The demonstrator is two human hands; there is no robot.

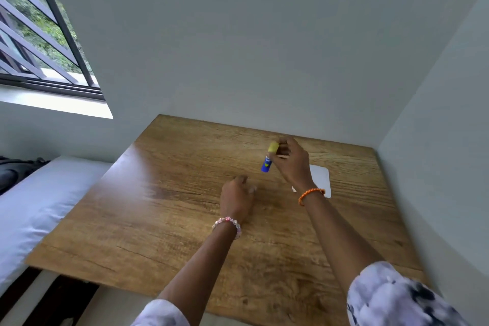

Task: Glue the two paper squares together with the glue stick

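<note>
My right hand [289, 160] holds the glue stick [267, 160] just above the tabletop [164, 214], fingers curled round its upper part near the yellow cap [273, 147], the blue barrel hanging below. That grip is clamped on the stick. My left hand [236, 198] rests on the wood nearby, fingers loosely curled, holding nothing. The white paper [321, 180] lies flat to the right, partly hidden behind my right wrist; I cannot tell whether I see one square or two stacked.

My worry is the cap: I judge it is on, and pulling it with one hand could flick the stick out of my grip and send it rolling. I would bring the left hand in to steady the barrel. The paper is light and unpinned, so dragging glue across it could make it slide or crease unless something holds it down. My own forearm hides its near corner, which makes alignment harder to judge.

Room is uneven. The wall [436, 167] runs close on the right, just beyond the paper, and another wall closes the far edge. Leftward the wood is open toward the bed [39, 206].
</note>
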